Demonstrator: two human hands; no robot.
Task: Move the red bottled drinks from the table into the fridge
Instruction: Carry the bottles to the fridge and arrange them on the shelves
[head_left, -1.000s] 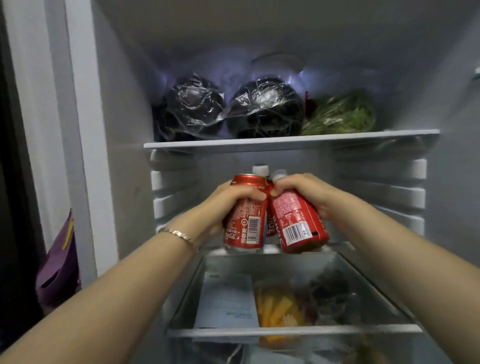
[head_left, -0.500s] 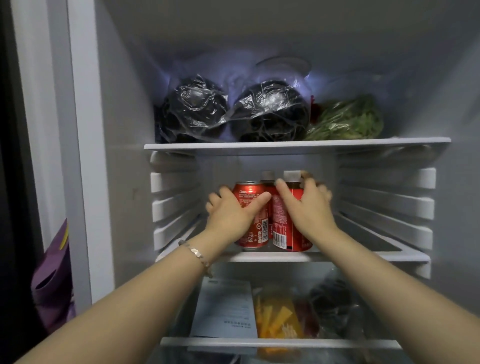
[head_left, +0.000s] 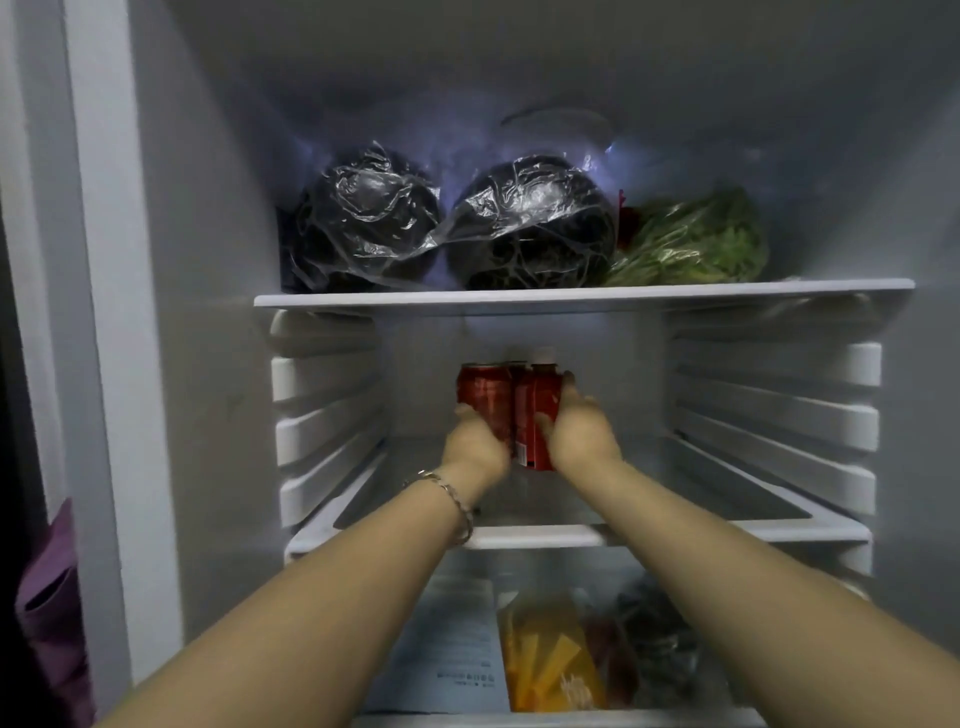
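The red can (head_left: 483, 395) and red bottle (head_left: 537, 415) stand upright, touching, deep on the middle shelf (head_left: 675, 534) of the fridge (head_left: 208, 260). The left hand (head_left: 475, 449) curls its fingers round the can. The right hand (head_left: 584, 431) wraps the bottle. Both arms are stretched forward.

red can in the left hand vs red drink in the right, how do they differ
The red can shows a silvery top rim; the red drink shows none. The left hand hides the red can's lower half; the red drink shows to its base, the right hand round its side. Both are red, upright, side by side.
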